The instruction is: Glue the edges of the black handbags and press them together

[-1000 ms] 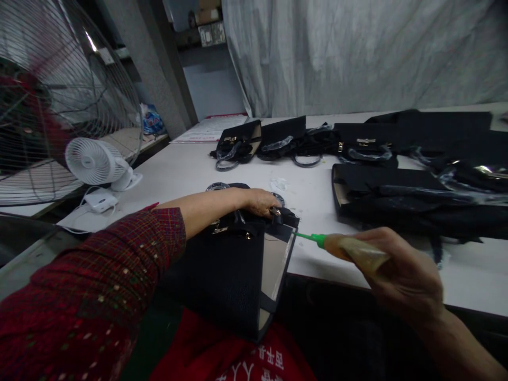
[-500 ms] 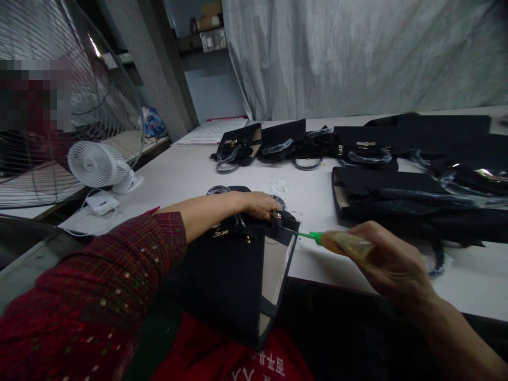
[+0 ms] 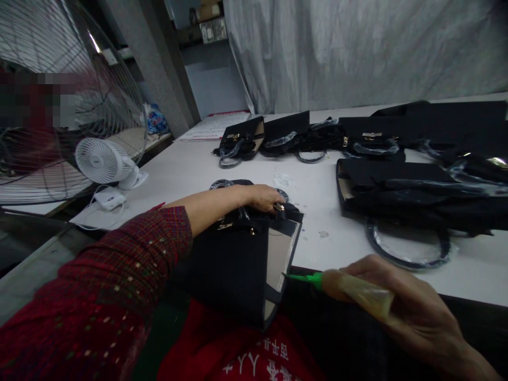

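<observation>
A black handbag point(image 3: 230, 270) lies partly over the table's front edge, its beige side panel facing right and gold fittings near its top. My left hand point(image 3: 265, 199) is closed on the bag's upper part by a metal buckle; its fingertips are partly hidden. In my right hand point(image 3: 413, 301) is a glue bottle point(image 3: 357, 290), clear with yellowish contents and a thin green nozzle. The nozzle tip is at the right edge of the beige panel, low down, where a pale shiny strip runs along the edge. Whether the tip touches cannot be made out.
Several black handbags point(image 3: 369, 143) with plastic-wrapped handles stand along the back of the white table point(image 3: 178, 164). Another bag point(image 3: 397, 185) lies nearer on the right. At left are a small white fan point(image 3: 101, 159), a white box with cable point(image 3: 109, 198) and a large caged fan point(image 3: 119, 79).
My right hand has drawn the glue bottle down along the panel's edge, from the upper corner toward the bottom. The left hand keeps its place on the bag. The view has shifted slightly.
</observation>
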### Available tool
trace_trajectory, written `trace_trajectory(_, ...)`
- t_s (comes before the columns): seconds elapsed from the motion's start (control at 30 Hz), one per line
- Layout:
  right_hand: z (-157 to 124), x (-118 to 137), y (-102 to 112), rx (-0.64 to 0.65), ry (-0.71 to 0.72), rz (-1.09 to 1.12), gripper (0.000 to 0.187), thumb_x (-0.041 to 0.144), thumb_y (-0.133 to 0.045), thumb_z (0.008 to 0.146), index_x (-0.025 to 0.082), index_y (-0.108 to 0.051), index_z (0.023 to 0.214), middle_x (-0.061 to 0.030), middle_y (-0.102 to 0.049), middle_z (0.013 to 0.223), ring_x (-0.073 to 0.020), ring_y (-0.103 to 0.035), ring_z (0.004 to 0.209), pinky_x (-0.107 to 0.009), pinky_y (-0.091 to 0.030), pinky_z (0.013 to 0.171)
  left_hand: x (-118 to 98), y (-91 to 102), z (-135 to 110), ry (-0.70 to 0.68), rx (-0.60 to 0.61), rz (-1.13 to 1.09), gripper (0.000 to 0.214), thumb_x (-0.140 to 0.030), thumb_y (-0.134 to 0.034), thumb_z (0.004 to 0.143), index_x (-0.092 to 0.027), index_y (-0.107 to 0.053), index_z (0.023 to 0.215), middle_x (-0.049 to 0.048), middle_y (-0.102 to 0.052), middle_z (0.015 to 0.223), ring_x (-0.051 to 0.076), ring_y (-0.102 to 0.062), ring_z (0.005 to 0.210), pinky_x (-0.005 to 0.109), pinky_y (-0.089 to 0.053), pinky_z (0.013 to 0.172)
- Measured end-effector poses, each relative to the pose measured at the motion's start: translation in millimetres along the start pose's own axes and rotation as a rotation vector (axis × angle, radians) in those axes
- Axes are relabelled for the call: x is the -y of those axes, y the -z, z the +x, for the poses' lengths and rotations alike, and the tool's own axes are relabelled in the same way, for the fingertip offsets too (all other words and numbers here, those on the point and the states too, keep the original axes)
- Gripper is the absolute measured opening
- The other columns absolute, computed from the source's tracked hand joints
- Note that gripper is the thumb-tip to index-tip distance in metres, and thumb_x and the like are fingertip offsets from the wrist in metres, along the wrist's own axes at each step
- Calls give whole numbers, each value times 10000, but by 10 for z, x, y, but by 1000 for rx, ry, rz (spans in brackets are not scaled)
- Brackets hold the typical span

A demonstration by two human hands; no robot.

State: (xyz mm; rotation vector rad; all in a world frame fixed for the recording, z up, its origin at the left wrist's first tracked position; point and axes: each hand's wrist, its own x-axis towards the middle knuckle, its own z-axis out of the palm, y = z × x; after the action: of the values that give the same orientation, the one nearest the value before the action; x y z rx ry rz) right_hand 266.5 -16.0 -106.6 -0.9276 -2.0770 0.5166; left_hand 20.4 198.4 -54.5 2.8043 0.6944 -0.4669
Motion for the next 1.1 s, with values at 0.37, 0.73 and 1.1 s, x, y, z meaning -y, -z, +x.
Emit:
trace_trajectory(0.37, -1, 246, -81, -76, 37, 147, 91, 245, -590, 880, 231, -628, 961, -47, -659, 877, -171, -657, 688, -237, -526, 548, -40, 326, -183, 92, -20, 169, 246, -286, -544, 839, -238, -689, 1033, 34, -706, 885, 154, -587, 728, 247, -369, 644)
trace_trajectory(0.73, 70, 171, 27, -724, -69, -35, 184, 236, -701, 784, 278, -611, 938, -48, -624, 901, -222, -602, 725, -348, -545, 595, -174, 1345, -620, 242, -308, 496, 257, -328, -529, 849, -205, -672, 1024, 45, -672, 866, 168, -604, 788, 265, -406, 688)
trace_trajectory(1.1, 71, -103, -4, -496, -100, -63, 109, 243, -635, 853, 256, -600, 956, -31, -605, 899, -185, -614, 740, -289, -494, 586, -825, 1006, -681, 289, -520, 645, 241, -183, -465, 881, -119, -637, 1037, 120, -673, 928, 212, -647, 818, 309, -477, 706)
